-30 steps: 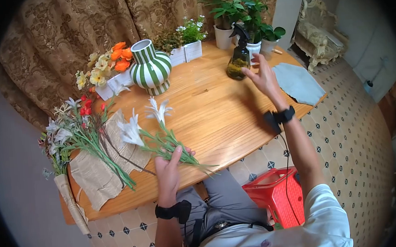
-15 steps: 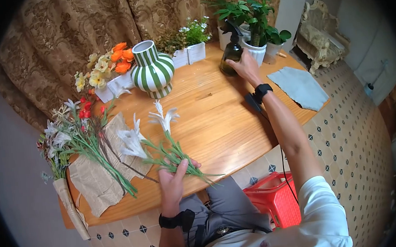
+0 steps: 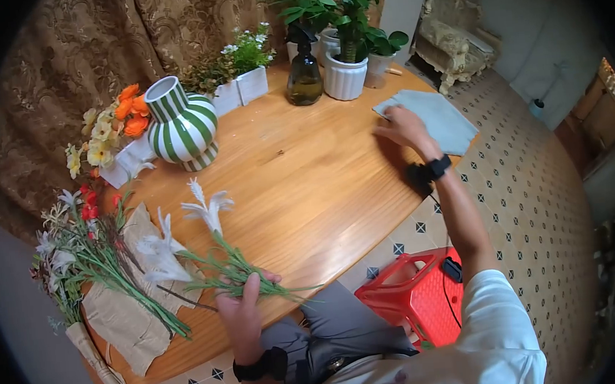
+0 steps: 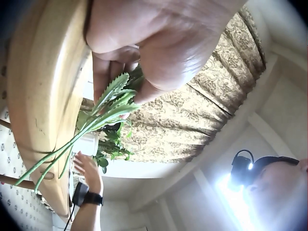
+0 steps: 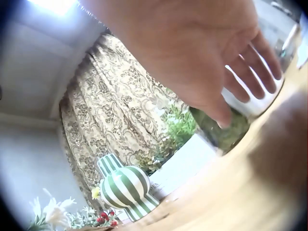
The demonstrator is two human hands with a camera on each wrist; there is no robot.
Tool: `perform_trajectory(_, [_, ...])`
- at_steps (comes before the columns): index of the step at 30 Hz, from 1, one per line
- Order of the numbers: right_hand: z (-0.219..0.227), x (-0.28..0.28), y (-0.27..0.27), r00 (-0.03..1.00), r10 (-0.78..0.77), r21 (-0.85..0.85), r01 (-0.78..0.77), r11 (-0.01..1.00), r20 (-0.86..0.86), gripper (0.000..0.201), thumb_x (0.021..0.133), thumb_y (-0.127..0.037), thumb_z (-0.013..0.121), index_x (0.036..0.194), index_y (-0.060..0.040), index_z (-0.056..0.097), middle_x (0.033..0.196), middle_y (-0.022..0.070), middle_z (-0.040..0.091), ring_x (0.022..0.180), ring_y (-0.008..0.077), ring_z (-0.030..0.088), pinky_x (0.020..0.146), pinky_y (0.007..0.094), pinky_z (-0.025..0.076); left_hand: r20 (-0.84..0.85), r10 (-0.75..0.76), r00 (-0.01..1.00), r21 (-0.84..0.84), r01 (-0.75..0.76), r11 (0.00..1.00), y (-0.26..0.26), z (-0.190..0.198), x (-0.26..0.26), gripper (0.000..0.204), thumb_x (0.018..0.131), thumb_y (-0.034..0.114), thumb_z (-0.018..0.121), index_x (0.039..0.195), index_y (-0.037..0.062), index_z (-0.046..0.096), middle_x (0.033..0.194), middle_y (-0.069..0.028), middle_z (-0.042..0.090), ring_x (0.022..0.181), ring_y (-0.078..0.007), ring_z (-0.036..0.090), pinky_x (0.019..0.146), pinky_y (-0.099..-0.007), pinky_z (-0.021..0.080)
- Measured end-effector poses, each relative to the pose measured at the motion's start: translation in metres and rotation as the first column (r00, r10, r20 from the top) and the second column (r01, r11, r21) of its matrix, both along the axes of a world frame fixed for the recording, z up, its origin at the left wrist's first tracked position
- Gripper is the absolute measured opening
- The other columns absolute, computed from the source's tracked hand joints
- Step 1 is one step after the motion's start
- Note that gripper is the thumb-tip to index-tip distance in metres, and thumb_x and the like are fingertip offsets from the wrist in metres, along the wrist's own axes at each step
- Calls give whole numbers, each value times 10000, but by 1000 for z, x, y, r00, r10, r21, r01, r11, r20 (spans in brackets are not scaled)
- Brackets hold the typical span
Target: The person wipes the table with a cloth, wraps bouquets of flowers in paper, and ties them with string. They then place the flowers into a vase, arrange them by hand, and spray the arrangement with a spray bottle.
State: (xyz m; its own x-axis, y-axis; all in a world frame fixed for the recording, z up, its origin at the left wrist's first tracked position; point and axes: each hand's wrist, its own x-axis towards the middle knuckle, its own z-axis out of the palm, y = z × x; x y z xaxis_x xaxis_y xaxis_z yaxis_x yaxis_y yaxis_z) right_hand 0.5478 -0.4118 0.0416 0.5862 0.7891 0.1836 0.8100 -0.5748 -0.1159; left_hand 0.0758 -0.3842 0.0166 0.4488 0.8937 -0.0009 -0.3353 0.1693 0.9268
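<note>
White flowers (image 3: 209, 207) with green stems lie across my left hand (image 3: 242, 312), which grips the stems near the table's front edge. In the left wrist view, thumb and fingers pinch the green stems (image 4: 103, 119). My right hand (image 3: 409, 129) is over the table's right side, by the near-left edge of a pale blue cloth (image 3: 434, 122), holding nothing; its fingers are spread in the right wrist view. A dark spray bottle (image 3: 304, 78) stands upright at the back, apart from the right hand, beside a white ribbed pot (image 3: 346, 75).
A green-striped vase (image 3: 183, 126) stands at the back left, with orange flowers (image 3: 131, 111) beside it. More stems (image 3: 132, 286) lie on brown paper (image 3: 128, 329) at the left, near a wrapped bouquet (image 3: 98, 360). A red stool (image 3: 429, 305) stands below the table's front edge.
My right hand has let go of the spray bottle and moved toward the blue cloth. The head view has turned right. My left hand still grips the flowers.
</note>
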Motion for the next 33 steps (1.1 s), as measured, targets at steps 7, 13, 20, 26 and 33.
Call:
perform_trajectory(7, [13,51,-80,955,-17,239,92,967,-295,180,944,-182,613,964,-11,666,844,96,665,789,177,620,717,323,492,60,27,998,1,-27,1000,-1,-5,3,86,951,-16,560,1034,-33,545,848,-153,672,785,-242,678,779,-407,572])
perform_trajectory(13, [19,169,-121,930,-339,422,365,830,-138,337,941,-285,636,1090,15,664,947,119,720,857,199,673,777,334,519,51,42,998,13,-43,999,-3,-6,0,114,962,3,568,1067,-31,541,856,-150,669,785,-240,676,779,-416,575])
perform_trajectory(20, [0,95,-151,998,-61,305,58,951,-1,318,927,-262,650,1130,-18,667,1008,174,718,962,332,686,865,400,530,42,35,999,42,-36,998,0,-7,0,139,968,11,574,1093,-40,542,873,-140,662,794,-234,674,775,-425,580])
perform_trajectory(26, [7,62,-169,985,-168,212,155,965,44,217,876,-150,640,1046,-20,674,978,221,692,943,395,660,821,435,520,69,44,997,13,-45,999,1,-10,-2,143,969,4,571,1103,-36,539,874,-139,657,792,-234,671,775,-432,582])
perform_trajectory(33, [114,64,-155,962,81,62,-100,993,260,180,830,-107,611,977,-40,691,898,217,689,876,389,674,755,446,519,56,14,998,51,-17,999,1,-9,0,140,974,13,568,1104,-32,538,883,-151,666,795,-241,672,774,-428,580])
